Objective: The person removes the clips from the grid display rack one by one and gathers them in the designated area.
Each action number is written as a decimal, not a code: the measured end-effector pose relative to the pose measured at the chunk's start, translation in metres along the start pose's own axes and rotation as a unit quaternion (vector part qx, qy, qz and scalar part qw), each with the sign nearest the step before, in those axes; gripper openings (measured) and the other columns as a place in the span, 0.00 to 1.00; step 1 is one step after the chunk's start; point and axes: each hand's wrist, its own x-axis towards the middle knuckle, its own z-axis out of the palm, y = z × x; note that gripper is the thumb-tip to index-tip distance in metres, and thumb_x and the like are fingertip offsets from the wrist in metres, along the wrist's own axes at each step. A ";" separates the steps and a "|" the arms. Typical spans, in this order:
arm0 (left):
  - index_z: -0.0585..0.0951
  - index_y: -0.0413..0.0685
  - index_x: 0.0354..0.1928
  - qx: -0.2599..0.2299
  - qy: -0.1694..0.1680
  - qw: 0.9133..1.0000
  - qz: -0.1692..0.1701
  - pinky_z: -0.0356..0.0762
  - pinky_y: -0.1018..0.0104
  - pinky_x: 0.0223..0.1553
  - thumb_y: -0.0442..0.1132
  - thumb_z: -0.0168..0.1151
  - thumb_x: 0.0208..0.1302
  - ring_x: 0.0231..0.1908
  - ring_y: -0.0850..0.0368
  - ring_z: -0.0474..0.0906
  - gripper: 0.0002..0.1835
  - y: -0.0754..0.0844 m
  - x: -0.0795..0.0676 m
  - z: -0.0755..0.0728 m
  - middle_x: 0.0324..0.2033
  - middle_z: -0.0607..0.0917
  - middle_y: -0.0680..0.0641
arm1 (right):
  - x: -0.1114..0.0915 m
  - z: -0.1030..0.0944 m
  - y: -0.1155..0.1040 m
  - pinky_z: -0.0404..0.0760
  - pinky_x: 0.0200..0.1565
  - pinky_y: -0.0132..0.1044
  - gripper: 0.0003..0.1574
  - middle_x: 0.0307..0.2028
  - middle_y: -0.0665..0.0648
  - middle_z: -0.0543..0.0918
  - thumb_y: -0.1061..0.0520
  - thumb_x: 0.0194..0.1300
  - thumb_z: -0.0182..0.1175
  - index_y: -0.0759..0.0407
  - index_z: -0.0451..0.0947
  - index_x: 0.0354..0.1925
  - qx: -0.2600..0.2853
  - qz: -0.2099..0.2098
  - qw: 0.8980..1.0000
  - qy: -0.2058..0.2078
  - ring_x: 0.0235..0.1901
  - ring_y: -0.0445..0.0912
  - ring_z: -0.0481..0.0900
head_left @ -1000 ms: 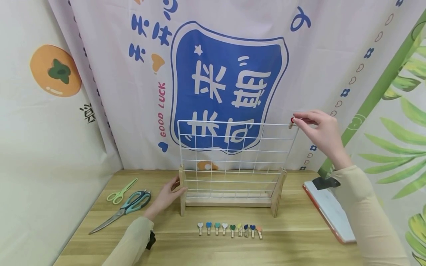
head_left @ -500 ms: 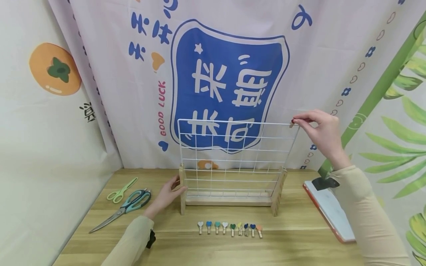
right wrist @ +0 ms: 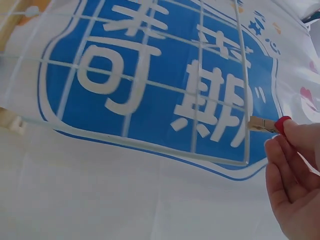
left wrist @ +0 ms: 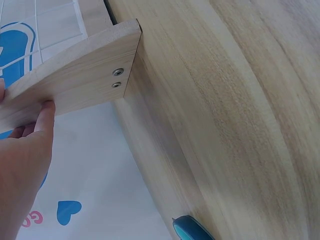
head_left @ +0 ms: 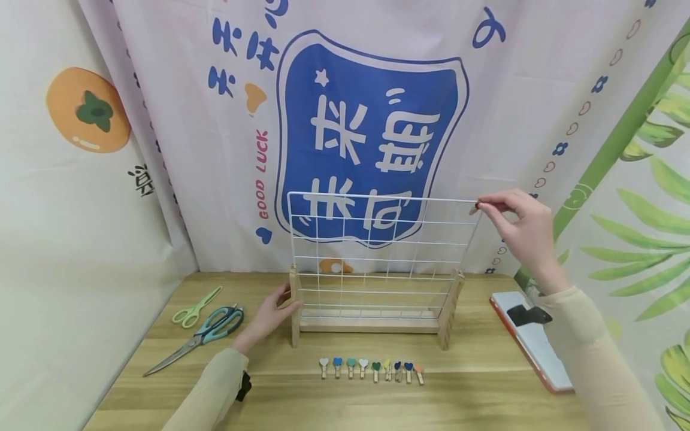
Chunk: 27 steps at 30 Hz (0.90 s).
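A white wire grid rack (head_left: 371, 239) stands upright on wooden side legs. My left hand (head_left: 272, 316) grips its left wooden leg (head_left: 294, 308), with fingers and thumb on either side of the board, as the left wrist view (left wrist: 65, 85) shows. At the upper right corner, my right hand (head_left: 525, 224) pinches a small wooden clothespin (right wrist: 262, 124) by its end with a red decoration. The clothespin's other end meets the top wire in the right wrist view; whether it bites the wire I cannot tell.
Several heart-topped clothespins (head_left: 376, 368) lie in a row before the rack. Green scissors (head_left: 196, 307) and larger teal-handled scissors (head_left: 202, 338) lie at left. A white, red-edged flat object (head_left: 530, 341) lies at right. A printed curtain (head_left: 232, 149) hangs behind.
My right hand has shifted slightly down and to the right with the clothespin, which now sits nearer the rack's corner. My left hand keeps its grip on the leg.
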 end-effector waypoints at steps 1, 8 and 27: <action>0.57 0.28 0.73 0.000 0.000 1.000 0.001 0.67 0.41 0.70 0.37 0.58 0.72 0.70 0.28 0.62 0.35 0.000 0.000 0.001 0.70 0.63 0.25 | -0.006 0.002 0.000 0.71 0.43 0.08 0.09 0.36 0.63 0.88 0.69 0.61 0.66 0.66 0.85 0.41 0.001 -0.004 1.000 -0.002 0.37 0.16 0.71; 0.56 0.29 0.73 -0.004 -0.002 1.000 -0.005 0.67 0.43 0.70 0.39 0.58 0.72 0.71 0.29 0.61 0.36 0.000 -0.001 0.001 0.71 0.62 0.26 | -0.054 0.021 0.007 0.75 0.39 0.10 0.13 0.34 0.59 0.89 0.73 0.54 0.69 0.64 0.86 0.39 0.010 -0.036 0.998 -0.054 0.35 0.22 0.75; 0.57 0.33 0.74 -0.014 -0.005 1.000 -0.003 0.66 0.44 0.71 0.40 0.60 0.71 0.71 0.31 0.62 0.36 -0.002 0.000 0.000 0.72 0.62 0.29 | -0.214 0.082 0.033 0.83 0.30 0.25 0.06 0.32 0.54 0.89 0.62 0.60 0.67 0.62 0.86 0.37 0.098 0.133 0.931 -0.326 0.28 0.33 0.81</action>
